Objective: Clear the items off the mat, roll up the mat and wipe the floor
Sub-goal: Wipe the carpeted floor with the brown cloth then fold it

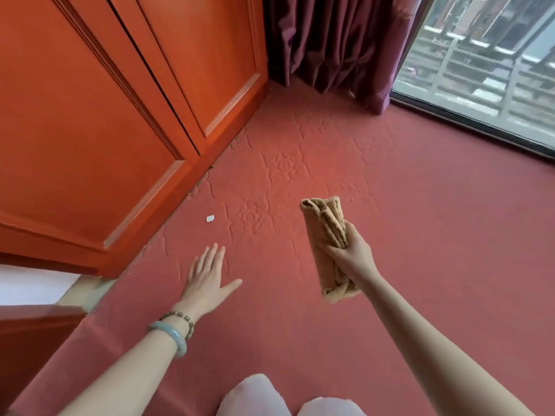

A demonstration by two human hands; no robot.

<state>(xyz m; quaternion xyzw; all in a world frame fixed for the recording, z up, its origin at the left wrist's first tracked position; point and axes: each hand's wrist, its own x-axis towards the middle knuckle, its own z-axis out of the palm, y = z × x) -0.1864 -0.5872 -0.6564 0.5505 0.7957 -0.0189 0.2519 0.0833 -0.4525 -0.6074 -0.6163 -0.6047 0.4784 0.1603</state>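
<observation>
Head view, nearest first: pale-clad knees (pixel 288 397) sit at the bottom edge, so the person seems to be kneeling on the red carpeted floor (pixel 405 223). Next out, the left hand (pixel 207 280) is spread flat, palm down, low over or on the carpet; contact cannot be told. A green bangle (pixel 171 333) and a bead bracelet (pixel 183 321) ring that wrist. The right hand (pixel 351 253) is clenched around a folded tan cloth (pixel 326 229), held clear of the floor. No mat shows, so wiping looks to be the step in hand. Beyond the left hand lies a small white scrap (pixel 210 218), near the orange wardrobe doors (pixel 99 121). Farther off hang a purple curtain (pixel 336 46) and a window (pixel 495 64). A loose sweep could push the scrap under the wardrobe base, and the bunched cloth may unfold and miss patches.
</observation>
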